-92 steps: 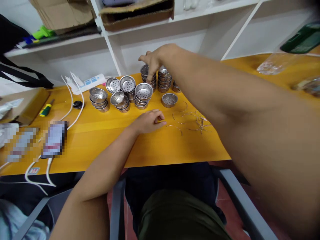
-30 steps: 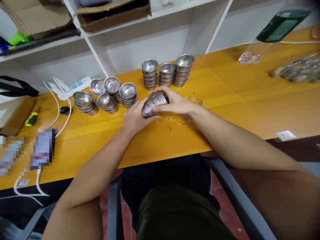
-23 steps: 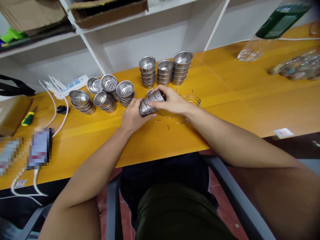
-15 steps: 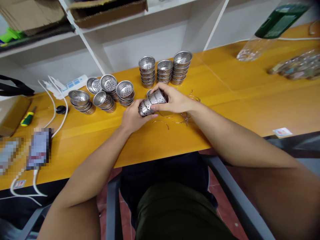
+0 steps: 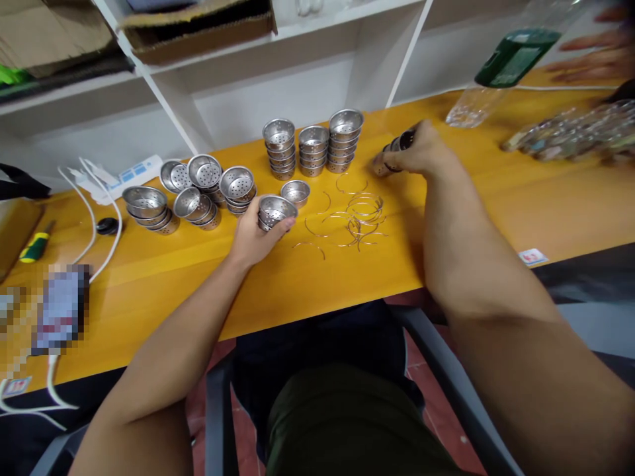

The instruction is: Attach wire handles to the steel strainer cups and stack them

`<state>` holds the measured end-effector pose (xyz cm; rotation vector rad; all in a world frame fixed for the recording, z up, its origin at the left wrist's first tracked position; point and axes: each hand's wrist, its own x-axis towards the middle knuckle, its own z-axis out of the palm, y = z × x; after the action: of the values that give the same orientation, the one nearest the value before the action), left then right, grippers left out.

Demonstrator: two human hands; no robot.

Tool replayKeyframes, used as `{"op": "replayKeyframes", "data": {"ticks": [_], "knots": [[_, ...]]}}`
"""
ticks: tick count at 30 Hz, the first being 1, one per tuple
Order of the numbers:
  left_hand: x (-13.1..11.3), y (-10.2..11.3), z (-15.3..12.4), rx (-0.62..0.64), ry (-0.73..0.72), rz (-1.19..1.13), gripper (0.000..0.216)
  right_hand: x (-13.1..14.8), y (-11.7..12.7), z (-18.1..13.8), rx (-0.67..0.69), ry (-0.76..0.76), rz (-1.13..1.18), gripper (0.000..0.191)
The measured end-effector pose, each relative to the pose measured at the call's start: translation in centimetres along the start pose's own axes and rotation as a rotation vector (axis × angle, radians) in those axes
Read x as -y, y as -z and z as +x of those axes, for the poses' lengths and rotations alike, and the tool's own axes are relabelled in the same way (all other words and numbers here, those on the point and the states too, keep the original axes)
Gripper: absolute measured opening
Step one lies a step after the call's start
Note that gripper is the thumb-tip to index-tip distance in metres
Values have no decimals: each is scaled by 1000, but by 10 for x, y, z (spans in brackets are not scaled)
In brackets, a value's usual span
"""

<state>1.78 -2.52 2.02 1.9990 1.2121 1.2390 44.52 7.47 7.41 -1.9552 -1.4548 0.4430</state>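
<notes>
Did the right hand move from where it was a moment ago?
Yes. The right hand went off to the right with some nested metal cups, away from the left hand and past the three tall cup stacks.

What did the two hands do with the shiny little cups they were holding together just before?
The hands split the cups apart. The right hand carried some of them off to the right, across the table, and grips them there. The left hand kept the others, now resting on the table. The three tall stacks and the wire rings stayed put.
</notes>
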Motion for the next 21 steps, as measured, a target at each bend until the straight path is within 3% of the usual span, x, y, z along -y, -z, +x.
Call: {"op": "replayKeyframes", "data": {"ticks": [2,5,7,11,14,16,18,21], "knots": [[1,-2,1,-7,-25,-14,79,-7,-15,11,-113,5,-3,62],[4,-4,3,-9,-62,-29,86,-8,-32,20,-162,-31,-85,88],[10,-4,5,7,-74,-41,92,-9,-42,24,-163,39,-52,90],[23,-3,8,104,-41,-67,100,-22,-59,37,-178,226,227,95],[29,-3,8,162,-50,-79,99,-33,-57,45,-137,120,89,119],[31,-4,8,155,-81,-101,98,-33,-44,44,-129,102,-4,122],[31,-5,8,129,-102,-122,99,-25,-28,33,-176,264,-14,116],[30,-6,8,87,-92,-124,103,11,-13,-6,-236,638,102,103]]}}
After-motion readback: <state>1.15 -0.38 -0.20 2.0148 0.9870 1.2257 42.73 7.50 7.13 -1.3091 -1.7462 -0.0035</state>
